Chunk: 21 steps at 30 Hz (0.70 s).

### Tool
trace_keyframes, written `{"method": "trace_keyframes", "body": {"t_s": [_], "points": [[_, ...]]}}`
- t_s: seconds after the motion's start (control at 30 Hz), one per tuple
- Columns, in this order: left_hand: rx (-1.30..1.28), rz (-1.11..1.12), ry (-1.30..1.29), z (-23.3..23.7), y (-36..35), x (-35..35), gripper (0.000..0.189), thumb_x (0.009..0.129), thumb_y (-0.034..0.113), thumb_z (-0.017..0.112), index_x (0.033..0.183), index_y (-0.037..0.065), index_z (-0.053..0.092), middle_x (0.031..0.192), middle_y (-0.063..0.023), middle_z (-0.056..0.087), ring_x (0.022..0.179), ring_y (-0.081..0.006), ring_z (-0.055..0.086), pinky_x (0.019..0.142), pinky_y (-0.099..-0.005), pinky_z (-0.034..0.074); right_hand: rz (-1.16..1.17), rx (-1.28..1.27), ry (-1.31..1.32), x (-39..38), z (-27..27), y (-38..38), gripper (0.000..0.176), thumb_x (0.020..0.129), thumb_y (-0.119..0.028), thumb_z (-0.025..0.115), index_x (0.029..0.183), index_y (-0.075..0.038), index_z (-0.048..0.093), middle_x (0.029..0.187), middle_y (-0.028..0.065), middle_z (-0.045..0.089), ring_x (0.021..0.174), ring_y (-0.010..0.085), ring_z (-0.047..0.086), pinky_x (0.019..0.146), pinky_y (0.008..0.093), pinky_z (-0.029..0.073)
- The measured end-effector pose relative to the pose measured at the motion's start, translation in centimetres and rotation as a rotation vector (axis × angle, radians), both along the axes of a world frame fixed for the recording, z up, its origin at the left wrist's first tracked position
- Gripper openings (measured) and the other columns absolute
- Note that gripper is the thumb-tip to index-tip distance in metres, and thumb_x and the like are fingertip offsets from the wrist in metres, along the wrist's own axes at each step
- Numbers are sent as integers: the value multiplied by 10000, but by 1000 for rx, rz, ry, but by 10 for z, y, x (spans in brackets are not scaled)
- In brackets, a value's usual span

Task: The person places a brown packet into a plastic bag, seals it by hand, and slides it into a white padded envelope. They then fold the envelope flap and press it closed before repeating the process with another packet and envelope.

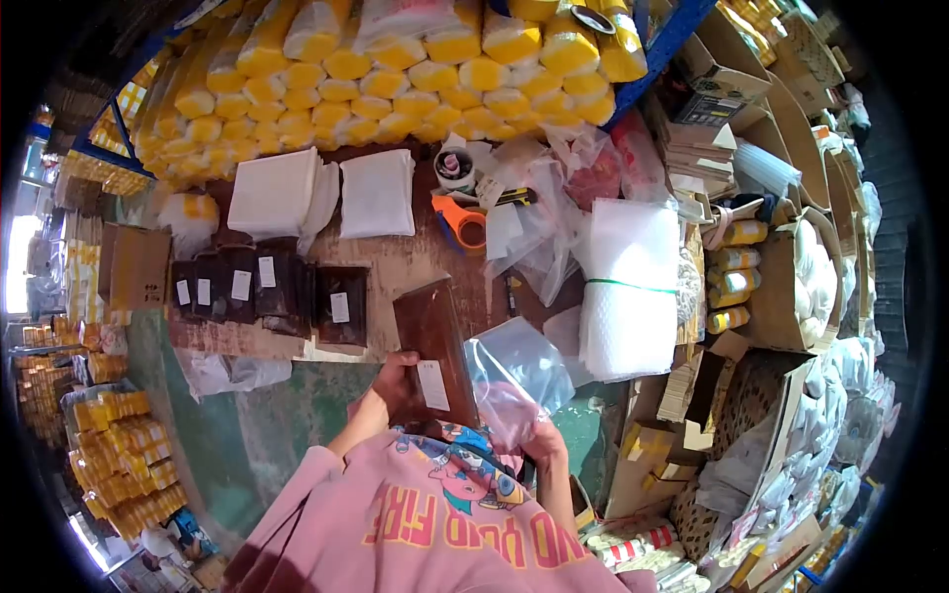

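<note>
Close in front of my body, my left hand (397, 380) grips a flat dark brown packet (432, 331) by its left edge. A white label is stuck on the packet's lower part. My right hand (541, 441) pinches the lower corner of a transparent plastic bag (519, 371), which spreads out just right of the packet. On the table's left side lie several similar brown packets (240, 282) with white labels, and one more labelled packet (341, 306) sits nearest to the held one.
Behind the packets are two stacks of white sheets (378, 194). An orange tape dispenser (467, 225), a yellow cutter (516, 197) and a pot (454, 168) stand mid-table. At right rises a bubble-wrap stack (630, 326) under a green band. Yellow-and-white bundles (395, 84) fill the back shelf.
</note>
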<state>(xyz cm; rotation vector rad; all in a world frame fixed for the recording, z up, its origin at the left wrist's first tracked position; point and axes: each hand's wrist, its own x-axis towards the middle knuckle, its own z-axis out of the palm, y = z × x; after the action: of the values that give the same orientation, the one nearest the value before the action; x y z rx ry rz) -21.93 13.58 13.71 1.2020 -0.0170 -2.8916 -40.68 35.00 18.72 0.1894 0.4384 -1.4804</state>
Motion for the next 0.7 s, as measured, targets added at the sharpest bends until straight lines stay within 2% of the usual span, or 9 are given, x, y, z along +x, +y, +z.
{"method": "trace_keyframes", "body": {"t_s": [0.1,0.13,0.23,0.27,0.37,0.5,0.53,0.57,0.7], "points": [[-86,99,-114,-28,-6,4,567,702,333,643,1187,43,611,1161,-160,654,1077,-373,603,987,-552,438,198,53,544,-9,-13,4,939,631,-170,852,1420,27,383,1378,191,490,1242,314,513,1098,401,372],[-115,129,-155,-27,-10,3,540,722,329,639,1175,35,615,1160,-163,655,1078,-373,604,995,-555,431,178,23,414,-8,-10,4,946,620,-30,832,1434,33,355,1366,180,504,1244,299,517,1048,397,436],[-163,140,-155,-26,-13,3,525,747,371,637,1181,76,618,1157,-147,658,1079,-367,605,1008,-549,428,75,2,318,-14,-2,3,875,637,92,790,1410,56,381,1389,190,482,1212,250,551,1004,359,477],[-194,138,-185,-26,-12,3,527,751,379,634,1185,80,617,1156,-145,658,1079,-369,604,1011,-549,426,-16,69,500,-12,0,-1,631,739,97,721,1328,49,500,1296,172,565,1161,200,575,976,310,481],[-175,145,-163,-30,-10,6,552,769,411,609,1209,77,599,1157,-149,656,1077,-374,604,1013,-542,428,-271,300,491,-8,-8,-18,244,848,20,665,1081,88,649,1053,140,685,982,172,650,953,277,476],[-166,201,-42,-45,-7,11,546,767,411,634,1189,66,612,1144,-142,662,1061,-364,615,998,-528,445,-508,233,47,-2,-31,-31,231,920,-52,611,1139,-72,544,1285,184,579,980,177,671,521,161,548],[-132,219,1,-42,-7,10,546,764,411,642,1184,64,615,1142,-141,664,1058,-363,617,996,-526,447,-441,302,49,0,-35,-32,215,917,-56,617,1122,-45,554,1286,183,578,974,186,674,579,175,558],[-287,178,-119,-41,-3,6,622,752,553,643,1170,94,614,1079,-126,679,1012,-328,641,933,-516,500,-351,292,25,2,-48,-31,233,917,-57,620,1138,-29,552,1285,177,580,961,190,676,613,180,562],[-214,165,-78,-41,-2,12,589,757,539,631,1169,119,618,1128,-131,659,1038,-355,627,954,-544,479,-237,336,-13,11,-39,-46,223,917,-33,611,1127,40,587,1185,176,626,1011,208,651,813,248,566]]}}
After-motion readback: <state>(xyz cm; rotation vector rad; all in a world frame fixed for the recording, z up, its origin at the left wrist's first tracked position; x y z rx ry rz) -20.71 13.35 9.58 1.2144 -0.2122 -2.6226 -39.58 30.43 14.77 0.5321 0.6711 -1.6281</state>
